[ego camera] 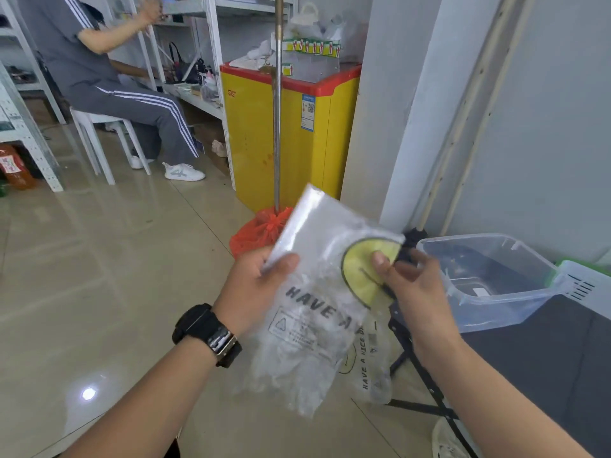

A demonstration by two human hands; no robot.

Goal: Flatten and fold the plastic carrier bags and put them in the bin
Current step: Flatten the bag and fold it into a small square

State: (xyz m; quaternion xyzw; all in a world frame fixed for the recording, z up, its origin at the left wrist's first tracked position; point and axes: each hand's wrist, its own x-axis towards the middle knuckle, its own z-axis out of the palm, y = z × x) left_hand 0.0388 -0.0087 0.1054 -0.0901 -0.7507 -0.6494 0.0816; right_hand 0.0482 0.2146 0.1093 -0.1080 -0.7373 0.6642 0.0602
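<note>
Carrier bag [317, 259] part-folded, lower end crumpled; L hand [261, 282] & R hand [411, 282] both pinch it. Bin [506, 309] just right of R hand; rest of fold + drop-in to do.

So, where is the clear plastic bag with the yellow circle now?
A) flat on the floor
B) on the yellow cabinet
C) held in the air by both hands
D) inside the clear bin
C: the left hand and the right hand both grip the plastic bag in the air, left of the clear bin.
</note>
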